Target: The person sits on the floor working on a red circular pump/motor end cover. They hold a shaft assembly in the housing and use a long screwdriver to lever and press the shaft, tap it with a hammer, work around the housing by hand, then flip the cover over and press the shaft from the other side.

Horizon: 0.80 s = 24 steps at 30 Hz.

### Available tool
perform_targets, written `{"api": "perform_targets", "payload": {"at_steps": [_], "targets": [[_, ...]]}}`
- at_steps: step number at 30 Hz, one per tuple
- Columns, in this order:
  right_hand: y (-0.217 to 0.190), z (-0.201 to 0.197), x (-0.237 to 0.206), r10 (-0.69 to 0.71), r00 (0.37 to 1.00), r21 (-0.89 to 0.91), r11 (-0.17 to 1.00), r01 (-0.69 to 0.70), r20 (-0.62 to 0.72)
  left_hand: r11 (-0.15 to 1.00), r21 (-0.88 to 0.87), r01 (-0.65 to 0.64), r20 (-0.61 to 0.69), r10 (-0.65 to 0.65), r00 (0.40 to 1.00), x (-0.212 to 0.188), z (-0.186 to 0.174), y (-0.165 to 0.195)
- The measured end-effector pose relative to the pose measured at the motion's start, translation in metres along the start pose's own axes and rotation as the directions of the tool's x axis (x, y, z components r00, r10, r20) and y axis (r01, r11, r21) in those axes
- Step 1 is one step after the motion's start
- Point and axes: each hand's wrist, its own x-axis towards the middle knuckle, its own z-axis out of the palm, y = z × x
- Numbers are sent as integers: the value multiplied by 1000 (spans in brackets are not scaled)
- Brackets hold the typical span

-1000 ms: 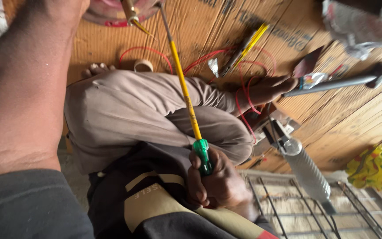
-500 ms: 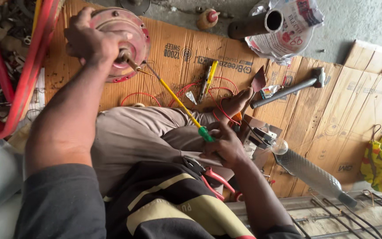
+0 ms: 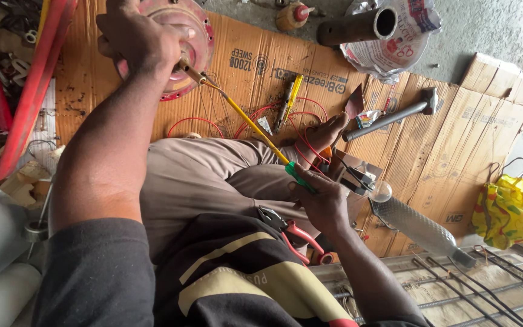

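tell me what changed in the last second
Mostly the view swung: the pink motor housing and the left hand gripping it came into frame. The right hand keeps hold of the yellow screwdriver, its tip at the housing. Hammer and pliers have not moved.

The person wears a short-sleeved top in a dark charcoal grey; the sleeve (image 3: 101, 266) on the left arm ends above the elbow, leaving the forearm bare. Across the front of the top (image 3: 243, 278) run tan, cream-coloured bands in curved shapes, with small pale lettering and a touch of red at the lower edge. The trousers (image 3: 195, 175) are plain greyish brown cloth, creased at the knee. The left hand (image 3: 137, 39) and right hand (image 3: 322, 200) are bare, with no gloves, rings or watch showing. One foot (image 3: 325, 133) is bare too.
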Motion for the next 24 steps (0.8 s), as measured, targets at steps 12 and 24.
{"api": "perform_targets", "payload": {"at_steps": [12,24], "targets": [[-29,-19,11,-12,999,-92,996,16,41,998,51,-20,17,20,1000,-7,-15,14],[-27,-5,14,97,955,-652,750,114,279,994,88,-71,45,68,997,-14,-6,19]]}}
